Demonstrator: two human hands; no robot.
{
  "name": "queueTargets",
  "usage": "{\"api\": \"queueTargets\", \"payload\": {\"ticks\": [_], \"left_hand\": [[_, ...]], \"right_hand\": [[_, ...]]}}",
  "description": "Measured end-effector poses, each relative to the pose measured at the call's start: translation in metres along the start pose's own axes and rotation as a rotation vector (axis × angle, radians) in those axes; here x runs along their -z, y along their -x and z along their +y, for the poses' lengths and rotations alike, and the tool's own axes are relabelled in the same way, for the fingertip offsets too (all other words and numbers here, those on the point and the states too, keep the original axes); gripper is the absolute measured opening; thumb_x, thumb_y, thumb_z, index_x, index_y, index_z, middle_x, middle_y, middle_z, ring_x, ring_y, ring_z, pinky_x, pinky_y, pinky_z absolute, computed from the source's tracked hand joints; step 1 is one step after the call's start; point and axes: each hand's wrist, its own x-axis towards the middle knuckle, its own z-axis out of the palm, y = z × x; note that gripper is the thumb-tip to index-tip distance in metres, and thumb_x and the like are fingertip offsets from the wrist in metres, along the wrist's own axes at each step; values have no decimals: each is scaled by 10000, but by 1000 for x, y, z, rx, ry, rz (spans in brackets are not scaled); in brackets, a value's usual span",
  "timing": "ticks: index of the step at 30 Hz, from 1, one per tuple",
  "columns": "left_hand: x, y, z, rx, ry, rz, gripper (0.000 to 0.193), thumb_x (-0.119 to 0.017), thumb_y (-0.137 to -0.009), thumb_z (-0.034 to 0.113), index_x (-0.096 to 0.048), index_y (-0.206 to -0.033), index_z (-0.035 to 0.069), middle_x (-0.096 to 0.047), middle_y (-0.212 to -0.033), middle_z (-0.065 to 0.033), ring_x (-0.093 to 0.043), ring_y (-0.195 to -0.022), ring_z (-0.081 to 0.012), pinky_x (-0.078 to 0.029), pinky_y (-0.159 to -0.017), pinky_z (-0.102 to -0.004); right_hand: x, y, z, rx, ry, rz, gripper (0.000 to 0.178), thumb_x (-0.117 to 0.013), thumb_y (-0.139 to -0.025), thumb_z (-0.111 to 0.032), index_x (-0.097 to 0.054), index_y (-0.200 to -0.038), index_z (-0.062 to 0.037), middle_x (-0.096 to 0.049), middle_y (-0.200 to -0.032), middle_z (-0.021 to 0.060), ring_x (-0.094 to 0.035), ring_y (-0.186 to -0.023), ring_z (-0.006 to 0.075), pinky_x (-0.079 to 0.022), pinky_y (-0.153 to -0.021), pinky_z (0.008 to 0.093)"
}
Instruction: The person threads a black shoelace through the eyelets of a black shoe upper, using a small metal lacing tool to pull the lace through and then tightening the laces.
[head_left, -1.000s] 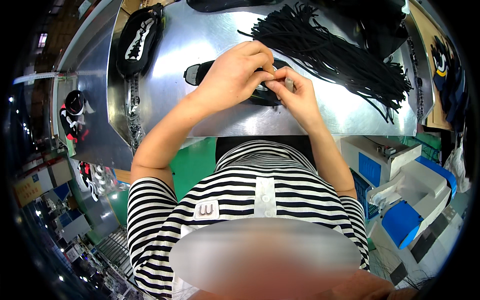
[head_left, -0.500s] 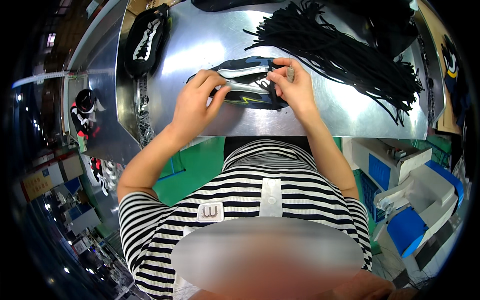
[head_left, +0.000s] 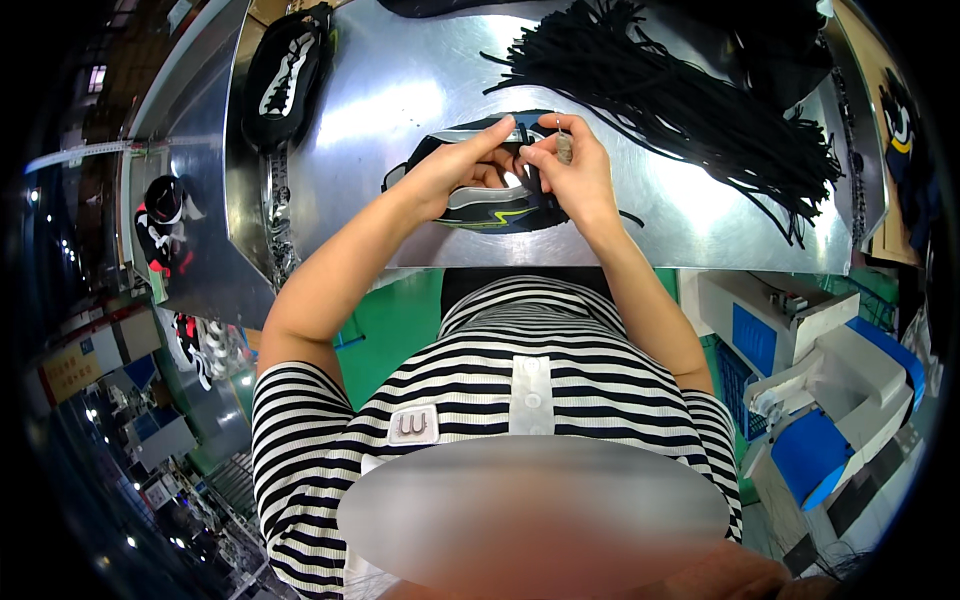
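A black and dark blue shoe upper [head_left: 505, 218] with grey panels and a yellow-green zigzag lies sideways in front of me on the metal table. My left hand [head_left: 462, 172] grips its middle, fingers bent into the opening and one fingertip by a black shoelace [head_left: 525, 165]. At the right end of the upper, my right hand [head_left: 580, 172] is closed, thumb and finger meeting near the lace. A small hook tool [head_left: 564, 150] with a short greyish handle is held in its fingers. One loose lace end [head_left: 632, 218] shows beside my right wrist.
A big bundle of black shoelaces [head_left: 680, 120] covers the right of the metal table [head_left: 380, 100]. Another black upper [head_left: 287, 80] rests at the far left. To the right, below the table, stands a grey and blue machine [head_left: 810, 400].
My left hand has moved right and turned, its fingers going into the upper's opening. My right hand has shifted slightly left with the tool. A lace end now shows by the right wrist.
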Motion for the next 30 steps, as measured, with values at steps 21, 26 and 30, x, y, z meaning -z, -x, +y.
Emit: {"api": "queueTargets", "payload": {"ticks": [21, 26, 30], "left_hand": [[-27, 24, -16, -513, -139, 311, 175, -694, -924, 216, -677, -981, 52, -644, -839, 48, -554, -716, -37, -447, -607, -212], [-25, 18, -24, -602, -109, 295, 185, -692, -924, 185, -670, -1022, 29, -666, -902, 18, -596, -790, -61, -490, -693, -228], [-26, 20, -23, -554, -86, 273, 178, -680, -925, 133, -652, -1071, 35, -663, -949, 17, -593, -836, -62, -488, -738, -228]], "right_hand": [[23, 26, -22, 553, 440, -42, 118, -664, -885, -94, -623, -975, -30, -669, -863, 115, -665, -713, 287, -522, -652, 344], [26, 24, -25, 575, 539, -70, 90, -676, -861, -104, -658, -934, -54, -681, -862, 86, -665, -702, 275, -523, -630, 349], [27, 20, -27, 534, 577, -91, 106, -668, -865, -128, -659, -936, -50, -686, -862, 94, -664, -726, 308, -523, -647, 378]]}}
